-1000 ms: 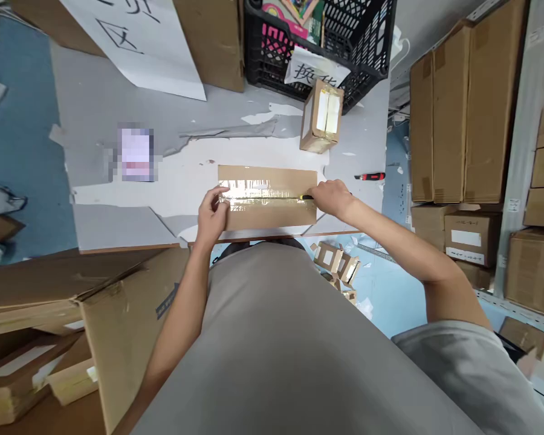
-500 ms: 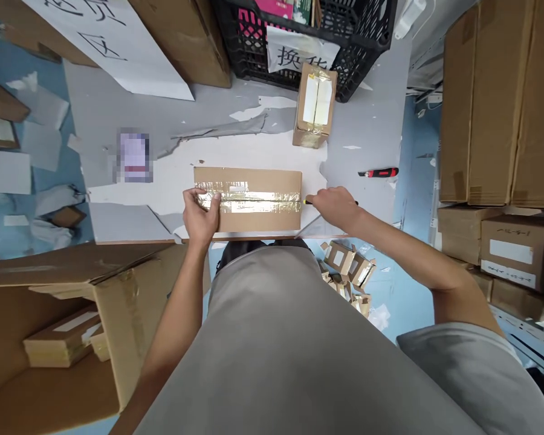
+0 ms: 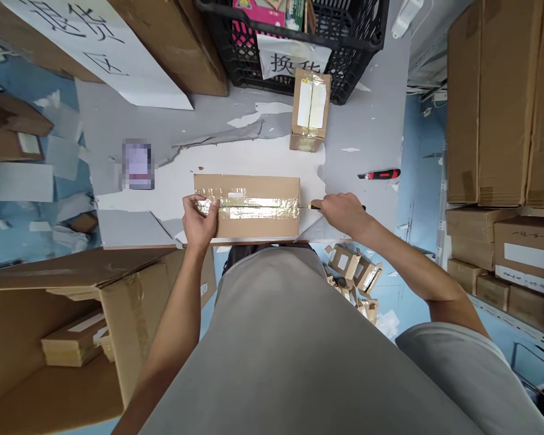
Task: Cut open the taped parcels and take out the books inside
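A long cardboard box [image 3: 254,227] lies flat on the table, with shiny clear tape along its middle seam. My left hand [image 3: 200,222] grips its left end, thumb on the taped top and fingers around the far side. Just off the box's right end, my right hand [image 3: 343,212] is closed around a slim screwdriver-like tool [image 3: 315,207] with a yellow and black handle. Its thin metal tip points left at the seam; whether it touches the box I cannot tell. Most of the handle is hidden in my fist.
A red and black utility knife [image 3: 379,174] lies to the right. Beyond the long box are a smaller taped box [image 3: 310,109] and a black plastic crate [image 3: 358,66]. A large open carton [image 3: 131,314] stands at lower left. Cartons [image 3: 503,109] are stacked at right.
My right hand has drawn a little to the right with the tool, showing more of its thin shaft. My left hand keeps its hold on the box. The view has shifted slightly.
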### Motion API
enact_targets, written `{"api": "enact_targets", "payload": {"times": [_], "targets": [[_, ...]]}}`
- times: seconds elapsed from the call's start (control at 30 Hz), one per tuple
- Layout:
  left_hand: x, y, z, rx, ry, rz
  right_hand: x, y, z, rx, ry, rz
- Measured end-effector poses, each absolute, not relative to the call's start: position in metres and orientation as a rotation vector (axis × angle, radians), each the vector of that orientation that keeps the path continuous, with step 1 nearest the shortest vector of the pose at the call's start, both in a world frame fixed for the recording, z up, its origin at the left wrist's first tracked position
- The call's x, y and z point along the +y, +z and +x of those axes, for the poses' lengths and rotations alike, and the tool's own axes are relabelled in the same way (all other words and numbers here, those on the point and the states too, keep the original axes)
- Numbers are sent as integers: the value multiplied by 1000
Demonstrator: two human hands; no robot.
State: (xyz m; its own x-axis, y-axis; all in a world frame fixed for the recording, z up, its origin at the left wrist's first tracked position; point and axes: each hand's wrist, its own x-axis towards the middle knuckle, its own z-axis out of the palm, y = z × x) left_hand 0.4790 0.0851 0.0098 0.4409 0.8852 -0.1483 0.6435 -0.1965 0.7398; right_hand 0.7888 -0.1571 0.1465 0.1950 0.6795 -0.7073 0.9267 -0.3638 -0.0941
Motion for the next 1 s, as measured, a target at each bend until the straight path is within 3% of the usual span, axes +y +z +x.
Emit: {"api": "enact_targets", "payload": {"times": [0.2,0.33,0.53,0.73,0.83,1.0], "targets": [[88,6,479,1290,406,1939,-170,135,806,1548,-1012,2229],[95,1,474,1260,453,1928,-214,102,832,1452,-1174,2613],[120,-10,457,1219,546,1843,-223,16,782,468,-1879,3469],[134,-10,447,1227,605,1820,-176,-12,704,-1,-2392,3364],[131,-15,443,1281,628,1816,-170,0,703,-6,-2315,3493],[92,-41,460,1199,530,1704,-192,54,736,202,-1720,3842]]}}
